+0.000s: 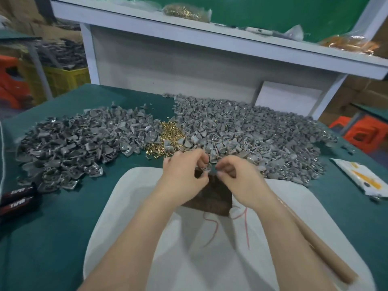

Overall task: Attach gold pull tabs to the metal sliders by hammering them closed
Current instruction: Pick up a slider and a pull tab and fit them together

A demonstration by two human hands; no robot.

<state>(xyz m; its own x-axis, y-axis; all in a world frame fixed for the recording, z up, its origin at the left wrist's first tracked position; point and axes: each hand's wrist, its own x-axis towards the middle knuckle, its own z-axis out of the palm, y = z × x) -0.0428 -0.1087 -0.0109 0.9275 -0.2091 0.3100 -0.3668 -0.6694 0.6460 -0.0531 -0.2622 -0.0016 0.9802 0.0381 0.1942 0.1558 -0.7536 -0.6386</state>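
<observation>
My left hand point(184, 175) and my right hand point(237, 177) meet above a dark brown block point(212, 198) lying on white cloth point(130, 198). Between their fingertips they pinch a small grey metal slider point(207, 167); whether a gold tab is on it is too small to tell. A heap of gold pull tabs point(168, 135) lies just beyond my hands, flanked by a large pile of grey sliders on the left point(73, 143) and another on the right point(252, 131). A wooden handle point(319, 240) lies along my right forearm.
The green table point(42, 227) carries two black-and-red items point(16, 198) at the left edge and a white packet point(365, 177) at the right. A white shelf point(210, 38) rises behind the piles, holding bags of parts. Orange stools and a yellow crate stand beyond.
</observation>
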